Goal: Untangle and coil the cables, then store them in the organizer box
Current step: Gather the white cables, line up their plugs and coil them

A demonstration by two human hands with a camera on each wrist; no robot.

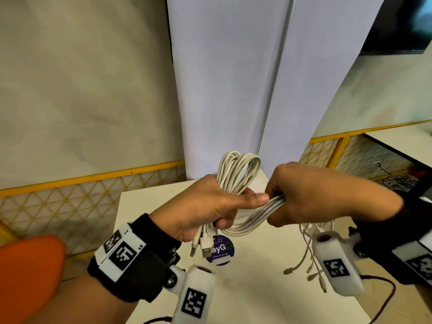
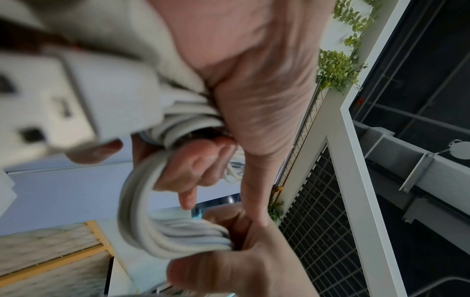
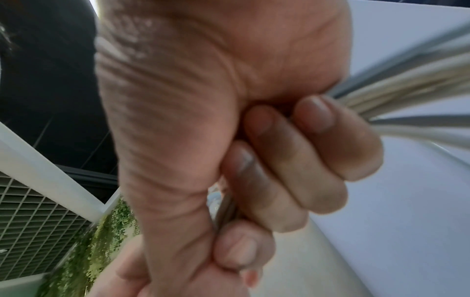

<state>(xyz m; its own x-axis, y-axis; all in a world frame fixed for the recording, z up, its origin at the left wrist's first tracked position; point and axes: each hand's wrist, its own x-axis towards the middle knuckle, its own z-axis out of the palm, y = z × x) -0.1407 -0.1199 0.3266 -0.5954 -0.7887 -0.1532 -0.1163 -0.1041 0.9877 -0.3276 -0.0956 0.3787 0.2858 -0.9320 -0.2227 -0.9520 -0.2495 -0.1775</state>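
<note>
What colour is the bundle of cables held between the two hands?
White, slightly off-white; the cable bundle shows best in the head view, gripped by the left hand and right hand.

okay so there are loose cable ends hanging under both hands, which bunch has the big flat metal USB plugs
The bunch under the left hand: its USB plugs are broad, with flat metal tips. The cable ends hanging below the right hand are thin with small connectors.
</note>
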